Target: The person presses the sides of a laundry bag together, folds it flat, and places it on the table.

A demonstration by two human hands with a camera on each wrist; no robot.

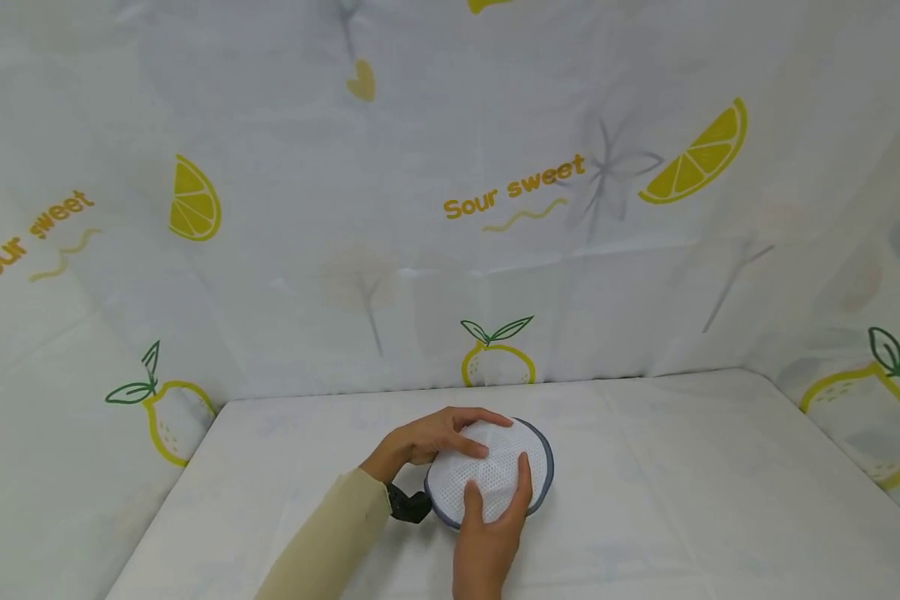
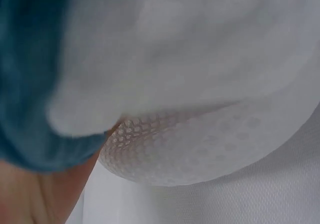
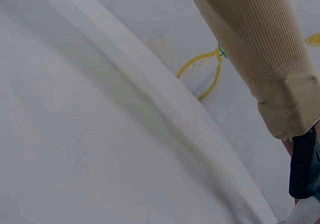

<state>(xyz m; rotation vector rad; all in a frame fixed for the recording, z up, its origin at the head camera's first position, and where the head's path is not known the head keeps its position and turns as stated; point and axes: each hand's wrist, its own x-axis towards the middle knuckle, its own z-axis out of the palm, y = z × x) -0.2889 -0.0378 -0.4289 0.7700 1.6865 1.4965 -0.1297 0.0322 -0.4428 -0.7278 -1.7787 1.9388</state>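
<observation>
1. A round white mesh pouch (image 1: 501,468) with a dark grey-blue fabric rim (image 1: 551,467) is sitting between the two hands over the middle of the near table area, its face turning up toward the head camera; whether its underside is touching the table cannot be told.
2. The left hand (image 1: 431,435) is gripping the pouch at its far left edge: the thumb is pressing on the mesh, one finger is reaching along the far rim, the two are standing apart, and the other fingers are hiding from view.
3. The right hand (image 1: 487,542) is holding the near edge, its thumb and one finger spreading apart on the mesh; its remaining fingers are not showing, so their position cannot be told.
4. A beige ribbed sleeve (image 1: 328,537) is covering the left forearm, and a black wrist-worn device (image 1: 411,505) is sitting just beside the pouch's left rim.
5. The left wrist camera is showing the mesh and rim up close, partly blurring.
6. A white cloth-covered table (image 1: 682,500) is lying beneath, and a white curtain (image 1: 285,183) with yellow lemon prints and orange "Sour sweet" lettering (image 1: 515,187) is hanging behind.
</observation>
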